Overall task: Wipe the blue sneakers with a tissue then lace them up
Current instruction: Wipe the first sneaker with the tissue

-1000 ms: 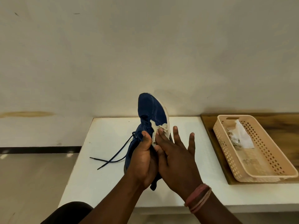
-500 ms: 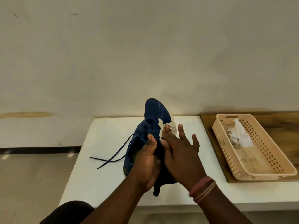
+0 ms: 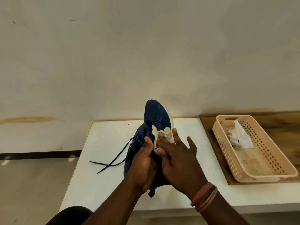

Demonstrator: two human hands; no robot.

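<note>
Matt blue knit sneaker (image 3: pixel 155 114), crumpled paper tissue (image 3: pixel 164 133), perforated plastic basket (image 3: pixel 266 161), wooden board (image 3: pixel 282 127)

A single head-worn camera looks forward and down from the near edge of the white rectangular table (image 3: pixel 105 143), close above it. It faces the pale wall (image 3: pixel 146 54) behind the table's far edge.

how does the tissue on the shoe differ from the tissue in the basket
The tissue on the shoe is bunched into a small wad, pressed against the blue sneaker by the right hand; the tissue in the basket lies loose and spread out, untouched. The wad looks yellowish and soiled, while the tissue in the basket is mostly bright white. The wad is held up above the table; the other lies inside the peach basket. Both are crumpled paper.
</note>
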